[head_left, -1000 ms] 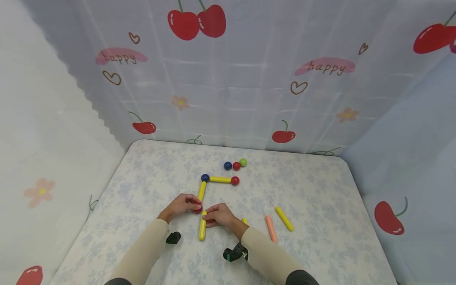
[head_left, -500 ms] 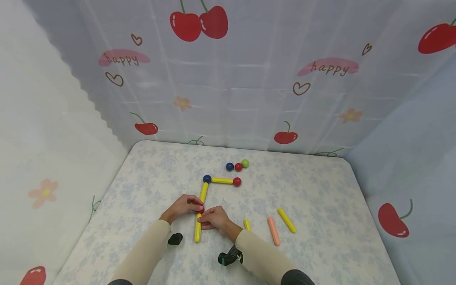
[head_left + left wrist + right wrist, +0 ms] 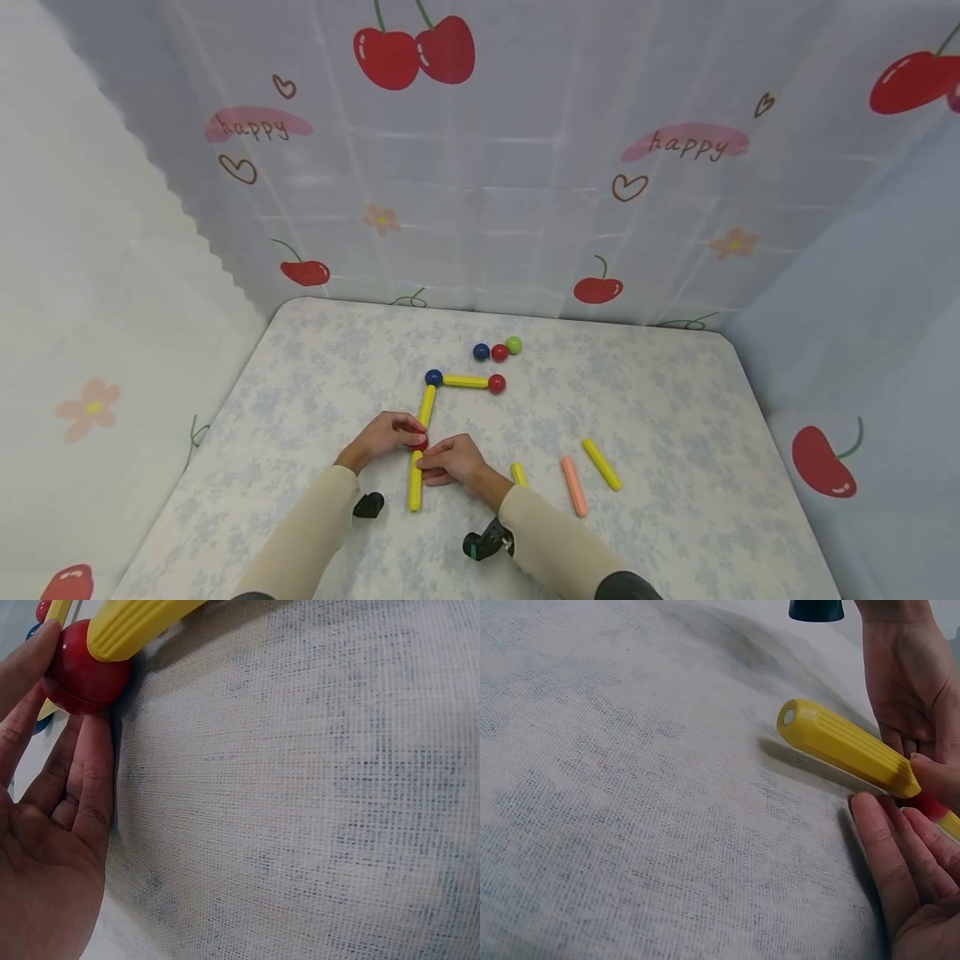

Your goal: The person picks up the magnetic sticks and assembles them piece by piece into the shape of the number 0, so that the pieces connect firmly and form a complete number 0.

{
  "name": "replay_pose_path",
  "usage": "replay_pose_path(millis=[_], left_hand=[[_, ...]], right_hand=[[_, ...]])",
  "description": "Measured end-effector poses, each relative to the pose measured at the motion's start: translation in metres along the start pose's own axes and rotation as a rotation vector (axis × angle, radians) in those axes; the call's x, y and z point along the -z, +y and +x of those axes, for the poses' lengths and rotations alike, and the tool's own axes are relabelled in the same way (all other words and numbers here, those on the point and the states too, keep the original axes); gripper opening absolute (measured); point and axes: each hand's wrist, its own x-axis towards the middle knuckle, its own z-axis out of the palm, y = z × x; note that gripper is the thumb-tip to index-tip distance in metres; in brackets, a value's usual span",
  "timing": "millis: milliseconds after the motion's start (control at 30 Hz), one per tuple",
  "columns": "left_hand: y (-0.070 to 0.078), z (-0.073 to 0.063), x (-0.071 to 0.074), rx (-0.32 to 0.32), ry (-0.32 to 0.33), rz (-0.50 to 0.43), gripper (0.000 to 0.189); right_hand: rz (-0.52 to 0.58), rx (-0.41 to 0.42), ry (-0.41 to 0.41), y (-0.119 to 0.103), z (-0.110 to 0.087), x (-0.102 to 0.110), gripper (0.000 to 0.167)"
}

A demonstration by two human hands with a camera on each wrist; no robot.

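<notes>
In the head view my left hand [image 3: 384, 437] pinches a red ball [image 3: 81, 675] between thumb and fingers. My right hand [image 3: 456, 463] grips a yellow ribbed rod [image 3: 847, 746] near its far end, which meets the red ball in the left wrist view. The rod's near end points toward me, slightly above the cloth in the right wrist view. Beyond the red ball, a second yellow rod [image 3: 427, 406] runs up to a blue ball [image 3: 433, 378]. From there another yellow rod [image 3: 465, 382] leads right to a red ball [image 3: 497, 383]. Fingers partly hide the held ball.
At the back lie a loose blue ball [image 3: 481, 352], red ball [image 3: 499, 352] and green ball [image 3: 513, 345]. To the right are an orange rod [image 3: 574, 487], a yellow rod [image 3: 602, 464] and another yellow rod [image 3: 519, 475] partly behind my right forearm. A patterned cloth covers the table [image 3: 675, 400].
My right hand has shifted slightly left with the yellow rod, bringing its end from beside the red ball up against it. The left hand keeps its hold on the ball.
</notes>
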Motion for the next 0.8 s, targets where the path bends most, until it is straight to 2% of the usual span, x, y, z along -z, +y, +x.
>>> replay_pose_path(millis=[167, 367, 500, 633, 800], left_hand=[[0.002, 0.000, -0.001, 0.003, 0.004, -0.003, 0.021], [0.003, -0.001, -0.001, 0.008, 0.016, 0.007, 0.022], [0.001, -0.001, 0.003, 0.005, 0.005, -0.009, 0.023], [0.000, 0.000, 0.004, -0.001, 0.006, -0.018, 0.022], [0.000, 0.001, 0.000, -0.002, -0.001, -0.022, 0.024]], right_hand=[[-0.023, 0.029, -0.007, -0.006, 0.000, 0.016, 0.017], [-0.049, 0.122, 0.064, -0.017, 0.009, 0.046, 0.023], [-0.082, 0.181, 0.166, -0.031, 0.018, 0.071, 0.022], [-0.105, 0.217, 0.303, -0.045, 0.028, 0.099, 0.020], [-0.183, 0.244, 0.479, -0.059, 0.042, 0.135, 0.021]])
